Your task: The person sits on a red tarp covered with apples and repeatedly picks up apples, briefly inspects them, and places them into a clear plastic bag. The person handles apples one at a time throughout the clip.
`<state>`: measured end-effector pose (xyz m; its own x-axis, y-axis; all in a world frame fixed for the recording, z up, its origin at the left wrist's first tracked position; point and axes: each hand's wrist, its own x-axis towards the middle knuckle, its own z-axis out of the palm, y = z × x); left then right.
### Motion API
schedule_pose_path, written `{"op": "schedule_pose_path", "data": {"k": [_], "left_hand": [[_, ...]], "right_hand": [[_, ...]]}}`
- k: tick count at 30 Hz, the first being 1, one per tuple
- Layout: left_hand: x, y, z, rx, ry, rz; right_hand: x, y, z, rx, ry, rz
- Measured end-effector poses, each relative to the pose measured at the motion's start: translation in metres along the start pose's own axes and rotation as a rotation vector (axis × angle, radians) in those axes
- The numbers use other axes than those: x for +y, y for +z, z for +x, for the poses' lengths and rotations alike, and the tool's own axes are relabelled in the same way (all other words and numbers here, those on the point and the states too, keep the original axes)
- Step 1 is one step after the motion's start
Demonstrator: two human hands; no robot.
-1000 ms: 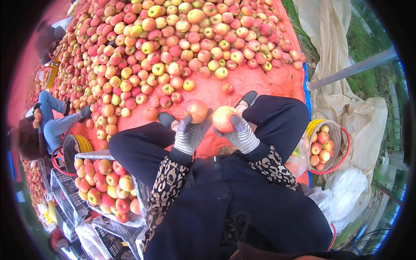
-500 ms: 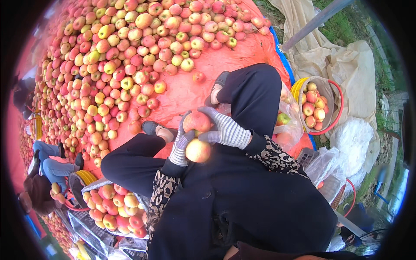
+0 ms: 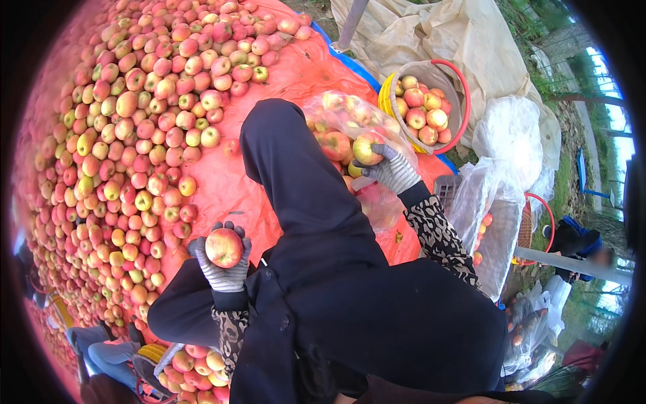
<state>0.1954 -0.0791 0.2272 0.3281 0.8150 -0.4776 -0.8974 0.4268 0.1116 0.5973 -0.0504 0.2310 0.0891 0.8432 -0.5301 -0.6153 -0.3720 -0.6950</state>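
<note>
My left hand [image 3: 225, 269], in a striped glove with grey fingertips, is closed around a red apple [image 3: 224, 247] above my bent left knee. Out to the right, my right hand [image 3: 392, 170] in a matching glove grips a red-and-yellow apple [image 3: 368, 148]. That apple is over the mouth of a clear plastic bag [image 3: 382, 202] with several apples inside, just beyond my right leg. Whether it touches the apples in the bag I cannot tell. A large pile of apples [image 3: 128, 161] spreads over the red sheet [image 3: 296, 77] to my left and ahead.
A yellow bucket with a red handle [image 3: 460, 128] holds apples at the right. Clear plastic sheeting [image 3: 498, 182] and a beige tarp [image 3: 431, 34] lie around it. Another container of apples [image 3: 195, 374] stands at lower left, near a person in blue jeans [image 3: 111, 357]. A metal pole [image 3: 572, 264] crosses lower right.
My hands have moved apart from the middle, each with an apple. The left went down and left; the right went up and right to the plastic bag. The view has turned rightward.
</note>
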Motion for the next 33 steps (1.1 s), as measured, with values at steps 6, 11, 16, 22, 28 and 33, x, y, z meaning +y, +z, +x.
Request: {"op": "schedule_pose_path", "data": {"k": [6, 11, 16, 22, 28, 33], "left_hand": [[0.005, 0.015, -0.015, -0.047, 0.075, 0.011], [0.019, 0.024, -0.031, -0.091, 0.16, -0.004], [0.022, 0.023, -0.071, -0.123, 0.424, 0.105], [0.043, 0.027, -0.113, -0.019, 0.586, 0.229], [0.065, -0.017, -0.204, 0.813, 1.389, 0.838], [0.045, -0.097, -0.308, 1.929, 1.251, 1.372]], "right_hand": [[0.023, -0.019, 0.055, -0.059, -0.376, -1.798], [0.025, -0.037, 0.064, -0.034, -0.765, -2.267], [0.017, -0.015, 0.055, -0.427, -0.554, -2.125], [-0.013, -0.019, 0.089, -0.36, -0.527, -1.667], [-0.091, 0.093, 0.114, -0.209, -0.821, -1.016], [-0.036, 0.222, 0.085, -0.684, -1.091, -1.254]]}}
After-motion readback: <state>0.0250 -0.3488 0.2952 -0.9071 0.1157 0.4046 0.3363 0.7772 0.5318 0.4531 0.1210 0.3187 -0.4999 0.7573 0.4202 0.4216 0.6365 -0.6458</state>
